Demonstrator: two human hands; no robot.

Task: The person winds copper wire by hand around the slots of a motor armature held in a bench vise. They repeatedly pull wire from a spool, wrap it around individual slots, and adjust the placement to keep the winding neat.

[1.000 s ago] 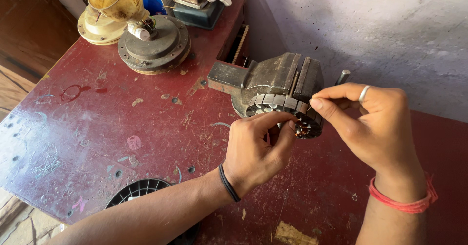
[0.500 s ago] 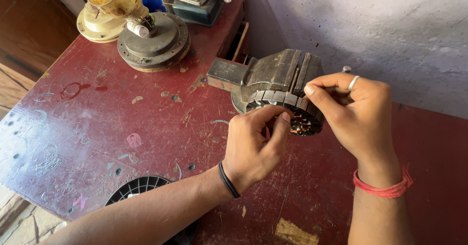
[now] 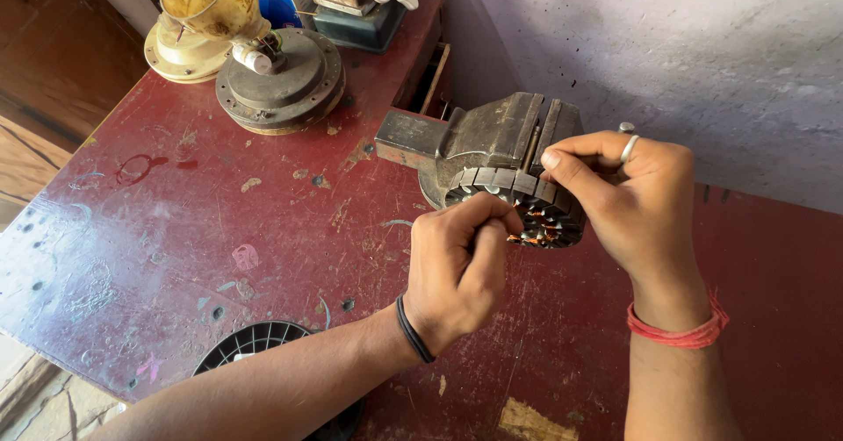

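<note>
Since a second ago both hands have stayed on the motor core, with only small shifts: the left fingers now curl tighter under its front edge, and the right wrist with its red thread band sits a little lower in view. The motor core [image 3: 527,202], a ring of grey metal segments with copper wire showing inside, is clamped in the grey vise [image 3: 492,138] at the back edge of the red desk [image 3: 219,230], close to the wall. Left hand [image 3: 457,265], black band at the wrist, has its grip pinched shut at the core's lower left rim; what sits between the fingertips is too small to tell. Right hand [image 3: 628,200], ring on one finger, has thumb and fingers closed on the core's top right rim. Far left on the desk: a round dark motor housing [image 3: 281,81], well apart from the hands. A black fan grille [image 3: 255,344] lies under the left forearm.
</note>
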